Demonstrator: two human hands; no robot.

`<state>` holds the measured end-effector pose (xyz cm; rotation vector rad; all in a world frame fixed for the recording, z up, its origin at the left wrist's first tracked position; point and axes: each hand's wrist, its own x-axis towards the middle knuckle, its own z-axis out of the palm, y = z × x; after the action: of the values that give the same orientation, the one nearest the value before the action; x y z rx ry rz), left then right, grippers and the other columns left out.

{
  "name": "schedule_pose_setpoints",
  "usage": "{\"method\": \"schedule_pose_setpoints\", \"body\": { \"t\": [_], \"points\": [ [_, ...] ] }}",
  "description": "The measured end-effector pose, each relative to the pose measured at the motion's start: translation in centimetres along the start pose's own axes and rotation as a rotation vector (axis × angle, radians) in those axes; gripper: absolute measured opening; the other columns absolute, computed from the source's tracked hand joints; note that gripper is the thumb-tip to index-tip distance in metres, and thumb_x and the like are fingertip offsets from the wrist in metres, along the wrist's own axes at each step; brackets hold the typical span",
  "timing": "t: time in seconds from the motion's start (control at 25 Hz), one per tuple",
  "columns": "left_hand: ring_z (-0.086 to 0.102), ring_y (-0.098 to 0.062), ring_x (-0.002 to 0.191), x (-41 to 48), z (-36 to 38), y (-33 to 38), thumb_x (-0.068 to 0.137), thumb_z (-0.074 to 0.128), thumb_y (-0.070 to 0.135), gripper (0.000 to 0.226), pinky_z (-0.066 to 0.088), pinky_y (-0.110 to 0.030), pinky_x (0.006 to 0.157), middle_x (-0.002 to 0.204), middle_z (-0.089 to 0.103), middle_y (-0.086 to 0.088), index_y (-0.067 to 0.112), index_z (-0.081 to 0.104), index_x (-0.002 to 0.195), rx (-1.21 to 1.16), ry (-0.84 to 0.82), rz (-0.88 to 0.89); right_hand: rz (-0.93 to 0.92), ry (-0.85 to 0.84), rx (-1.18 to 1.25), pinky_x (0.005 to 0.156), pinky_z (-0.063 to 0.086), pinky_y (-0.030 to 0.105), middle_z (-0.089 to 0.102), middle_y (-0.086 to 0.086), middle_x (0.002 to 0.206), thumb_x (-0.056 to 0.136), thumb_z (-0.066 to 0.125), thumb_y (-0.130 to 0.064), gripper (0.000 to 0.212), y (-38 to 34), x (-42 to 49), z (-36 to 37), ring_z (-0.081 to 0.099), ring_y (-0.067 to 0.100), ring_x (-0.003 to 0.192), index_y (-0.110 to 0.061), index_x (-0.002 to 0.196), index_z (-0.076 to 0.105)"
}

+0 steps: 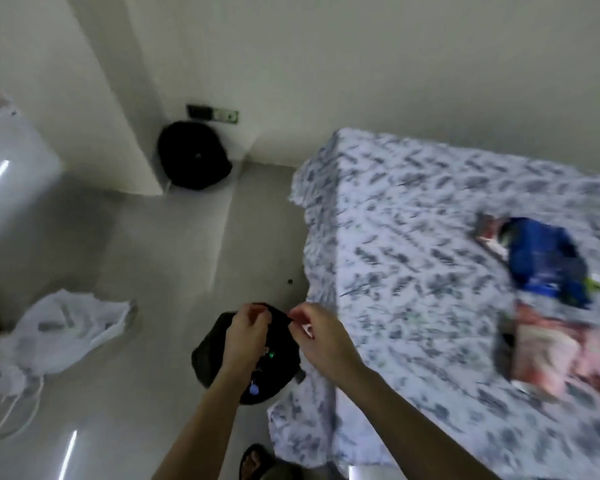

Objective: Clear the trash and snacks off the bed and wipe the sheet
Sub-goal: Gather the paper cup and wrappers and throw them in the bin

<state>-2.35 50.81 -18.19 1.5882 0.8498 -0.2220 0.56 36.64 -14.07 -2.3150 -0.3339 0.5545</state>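
A black trash bag point(215, 355) sits open on the floor beside the bed, with small bits of rubbish inside. My left hand point(246, 332) and my right hand point(317, 332) both pinch its upper rim and hold the mouth apart. On the white sheet with a grey leaf print point(413, 244), to the right, lie a blue snack packet point(548, 261), a small reddish wrapper point(489, 230) beside it and a pink packet point(544, 355) nearer to me. The picture is blurred, so details on the packets cannot be read.
A white plastic bag point(59, 334) lies crumpled on the grey tiled floor at the left. A round black object point(193, 155) stands against the wall corner under a socket strip point(212, 114). My foot point(257, 460) shows at the bottom edge.
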Motion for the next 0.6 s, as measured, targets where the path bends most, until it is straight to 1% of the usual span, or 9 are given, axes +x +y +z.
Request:
{"method": "schedule_pose_setpoints", "body": {
  "t": [0.12, 0.24, 0.28, 0.36, 0.4, 0.44, 0.52, 0.56, 0.6],
  "points": [
    [0.059, -0.025, 0.084, -5.4, 4.7, 8.1, 0.092, 0.051, 0.016, 0.010, 0.046, -0.036, 0.081, 0.083, 0.064, -0.004, 0.013, 0.061, 0.089, 0.065, -0.138, 0.186, 0.028, 0.198, 0.104, 0.081, 0.053, 0.028, 0.062, -0.001, 0.106, 0.093, 0.053, -0.025, 0.018, 1.4, -5.4, -8.4, 0.063, 0.009, 0.092, -0.019, 0.108, 0.061],
    [0.061, -0.032, 0.080, -9.1, 11.5, 12.1, 0.093, 0.054, 0.014, 0.018, 0.048, -0.041, 0.077, 0.078, 0.062, -0.004, 0.023, 0.058, 0.078, 0.211, -0.331, 0.316, 0.124, 0.455, 0.175, 0.078, 0.053, 0.024, 0.065, -0.001, 0.102, 0.093, 0.055, -0.019, 0.014, 6.2, -11.1, -15.0, 0.064, 0.007, 0.091, -0.018, 0.104, 0.063],
    [0.061, -0.031, 0.081, -9.6, 13.3, 12.5, 0.094, 0.053, 0.016, 0.016, 0.050, -0.038, 0.076, 0.079, 0.061, -0.002, 0.023, 0.058, 0.080, 0.273, -0.387, 0.351, 0.130, 0.536, 0.182, 0.072, 0.051, 0.020, 0.065, -0.003, 0.096, 0.093, 0.055, -0.018, 0.012, 7.7, -12.3, -16.5, 0.063, 0.005, 0.086, -0.018, 0.101, 0.063],
    [0.060, -0.024, 0.081, -11.2, 17.9, 13.0, 0.096, 0.050, 0.018, 0.012, 0.048, -0.020, 0.068, 0.083, 0.059, 0.001, 0.016, 0.060, 0.091, 0.359, -0.494, 0.362, 0.145, 0.691, 0.199, 0.061, 0.044, 0.013, 0.064, -0.010, 0.085, 0.094, 0.053, -0.018, 0.010, 11.1, -14.5, -20.0, 0.061, 0.003, 0.075, -0.022, 0.099, 0.061],
    [0.060, -0.021, 0.083, -11.7, 20.1, 13.1, 0.096, 0.050, 0.019, 0.012, 0.047, -0.016, 0.067, 0.085, 0.060, 0.002, 0.014, 0.061, 0.095, 0.397, -0.529, 0.360, 0.146, 0.759, 0.213, 0.058, 0.041, 0.012, 0.064, -0.011, 0.082, 0.094, 0.053, -0.019, 0.010, 12.6, -15.1, -21.7, 0.060, 0.003, 0.072, -0.023, 0.098, 0.061],
    [0.060, -0.019, 0.083, -12.1, 22.4, 13.2, 0.095, 0.051, 0.020, 0.012, 0.048, -0.018, 0.070, 0.087, 0.060, 0.001, 0.014, 0.061, 0.095, 0.447, -0.557, 0.360, 0.145, 0.808, 0.221, 0.057, 0.041, 0.013, 0.064, -0.010, 0.081, 0.094, 0.052, -0.018, 0.010, 14.3, -15.4, -23.4, 0.060, 0.004, 0.071, -0.023, 0.096, 0.061],
    [0.059, -0.014, 0.078, -12.9, 27.2, 12.9, 0.091, 0.057, 0.022, 0.010, 0.049, -0.031, 0.079, 0.086, 0.062, -0.002, 0.013, 0.061, 0.093, 0.541, -0.553, 0.333, 0.160, 0.845, 0.211, 0.062, 0.045, 0.020, 0.063, -0.005, 0.082, 0.092, 0.052, -0.018, 0.011, 18.2, -15.8, -26.9, 0.059, 0.006, 0.074, -0.021, 0.095, 0.062],
    [0.059, -0.014, 0.076, -13.4, 29.1, 12.8, 0.087, 0.063, 0.025, 0.016, 0.049, -0.033, 0.079, 0.087, 0.064, -0.004, 0.012, 0.061, 0.095, 0.569, -0.527, 0.314, 0.178, 0.849, 0.167, 0.066, 0.047, 0.025, 0.063, -0.002, 0.086, 0.090, 0.052, -0.020, 0.013, 20.1, -15.9, -28.0, 0.058, 0.007, 0.077, -0.019, 0.098, 0.062],
    [0.060, -0.015, 0.077, -13.8, 31.0, 12.7, 0.082, 0.069, 0.031, 0.027, 0.049, -0.033, 0.078, 0.089, 0.065, -0.004, 0.012, 0.061, 0.099, 0.579, -0.494, 0.278, 0.208, 0.841, 0.106, 0.071, 0.048, 0.030, 0.062, 0.001, 0.093, 0.089, 0.051, -0.024, 0.019, 22.2, -15.9, -29.0, 0.058, 0.015, 0.084, -0.017, 0.102, 0.062]
  ]
}}
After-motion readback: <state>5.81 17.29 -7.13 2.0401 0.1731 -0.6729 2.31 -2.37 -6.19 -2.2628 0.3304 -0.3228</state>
